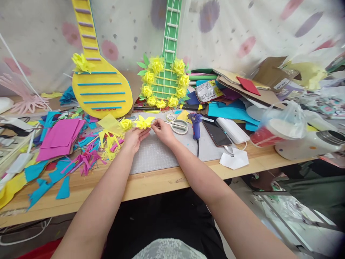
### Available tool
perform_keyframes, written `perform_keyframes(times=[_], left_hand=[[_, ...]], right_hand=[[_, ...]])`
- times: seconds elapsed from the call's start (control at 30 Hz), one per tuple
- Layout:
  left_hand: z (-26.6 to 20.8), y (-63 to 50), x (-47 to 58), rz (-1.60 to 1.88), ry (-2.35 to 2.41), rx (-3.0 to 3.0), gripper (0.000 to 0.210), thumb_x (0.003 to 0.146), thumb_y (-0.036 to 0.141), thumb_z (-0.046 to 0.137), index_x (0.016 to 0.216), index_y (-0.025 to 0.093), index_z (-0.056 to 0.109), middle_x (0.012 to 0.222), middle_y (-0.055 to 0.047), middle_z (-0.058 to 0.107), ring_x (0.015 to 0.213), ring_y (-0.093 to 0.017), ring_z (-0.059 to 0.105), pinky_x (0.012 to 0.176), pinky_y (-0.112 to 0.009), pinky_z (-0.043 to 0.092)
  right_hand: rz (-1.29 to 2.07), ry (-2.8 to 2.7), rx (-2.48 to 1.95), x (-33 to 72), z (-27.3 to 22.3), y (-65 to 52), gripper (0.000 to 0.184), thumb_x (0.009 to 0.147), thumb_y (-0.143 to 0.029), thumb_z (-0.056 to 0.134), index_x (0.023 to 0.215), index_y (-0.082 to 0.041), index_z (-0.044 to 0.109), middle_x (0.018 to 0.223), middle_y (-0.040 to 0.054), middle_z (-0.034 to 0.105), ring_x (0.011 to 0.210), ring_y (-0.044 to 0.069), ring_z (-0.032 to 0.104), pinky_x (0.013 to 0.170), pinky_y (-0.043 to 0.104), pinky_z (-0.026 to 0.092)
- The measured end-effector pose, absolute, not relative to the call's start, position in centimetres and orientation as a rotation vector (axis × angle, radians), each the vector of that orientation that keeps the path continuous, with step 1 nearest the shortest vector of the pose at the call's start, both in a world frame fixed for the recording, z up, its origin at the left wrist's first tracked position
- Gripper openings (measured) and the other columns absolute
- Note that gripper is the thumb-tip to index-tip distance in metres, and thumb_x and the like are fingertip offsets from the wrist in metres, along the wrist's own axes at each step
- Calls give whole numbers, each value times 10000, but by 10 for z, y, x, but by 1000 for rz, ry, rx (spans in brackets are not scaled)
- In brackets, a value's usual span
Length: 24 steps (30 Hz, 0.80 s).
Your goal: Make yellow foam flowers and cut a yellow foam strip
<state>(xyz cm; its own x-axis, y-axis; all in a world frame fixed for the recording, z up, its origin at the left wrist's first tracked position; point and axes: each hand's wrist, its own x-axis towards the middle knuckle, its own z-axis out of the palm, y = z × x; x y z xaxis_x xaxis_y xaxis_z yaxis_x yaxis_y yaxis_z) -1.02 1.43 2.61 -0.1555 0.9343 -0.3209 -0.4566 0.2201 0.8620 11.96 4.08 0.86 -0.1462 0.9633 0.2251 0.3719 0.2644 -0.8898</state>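
A yellow paper flower point(143, 122) with pointed petals is between my two hands, above the grey cutting mat point(151, 158). My left hand point(134, 139) holds it from below and from the left, fingers curled at its base. On the other side my right hand point(163, 131) is closed in a pinch at a petal's tip. A second yellow paper flower point(126, 124) lies just left of the first. Beside my right hand are white-handled scissors point(180, 126) and a tape roll point(171, 117). Farther right a purple glue gun point(196, 126) rests on the mat.
Behind stand a yellow paper lute shape point(101, 88) and a green paper instrument point(167, 82) ringed with yellow flowers. Coloured paper scraps point(86, 156) and magenta sheets point(60, 138) spread leftward. A phone point(216, 132), a power bank point(233, 130) and a cup point(272, 132) are rightward.
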Motion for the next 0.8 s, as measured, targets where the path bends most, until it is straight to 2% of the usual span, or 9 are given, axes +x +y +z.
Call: perform_keyframes(times=[0.17, 0.3, 0.4, 0.5, 0.67, 0.8], left_hand=[[26, 16, -13, 1326, 1133, 573, 118, 710, 61, 568, 786, 123, 633, 797, -73, 704, 843, -186, 686, 830, -338, 532], [28, 13, -13, 1286, 1176, 626, 161, 607, 45, 636, 748, 121, 622, 782, -70, 699, 874, -212, 675, 807, -354, 543], [26, 12, -10, 1293, 1192, 690, 219, 553, 35, 675, 747, 121, 622, 766, -63, 695, 883, -218, 667, 794, -362, 549], [23, 12, -7, 1337, 1215, 732, 219, 557, 64, 694, 756, 124, 625, 746, -54, 690, 868, -213, 668, 774, -353, 554], [22, 14, -6, 1374, 1251, 713, 199, 584, 100, 706, 754, 128, 606, 779, -54, 689, 878, -211, 668, 758, -336, 558], [25, 12, -6, 1363, 1239, 674, 219, 608, 87, 700, 795, 135, 596, 837, -63, 693, 887, -204, 672, 763, -331, 557]], right_hand=[[917, -1708, -1246, 119, 4, 46, 69, 756, -243, 514, 728, -182, 498, 711, -28, 573, 652, 99, 508, 645, 230, 392], [987, -1664, -1313, 118, 2, 50, 24, 722, -189, 499, 701, -185, 488, 662, -41, 552, 614, 98, 487, 603, 223, 382], [1076, -1584, -1384, 118, 1, 53, 7, 717, -195, 494, 712, -190, 494, 603, -47, 530, 569, 104, 482, 581, 230, 390], [1144, -1498, -1429, 118, 3, 53, 21, 727, -213, 489, 739, -197, 496, 552, -59, 503, 508, 97, 455, 541, 225, 387], [1377, -1374, -1379, 118, 15, 43, 89, 778, -207, 470, 708, -209, 415, 459, -89, 430, 355, 52, 307, 392, 175, 240], [1629, -1278, -1261, 119, 24, 35, 141, 802, -186, 484, 712, -207, 378, 424, -97, 432, 320, 29, 253, 357, 146, 172]])
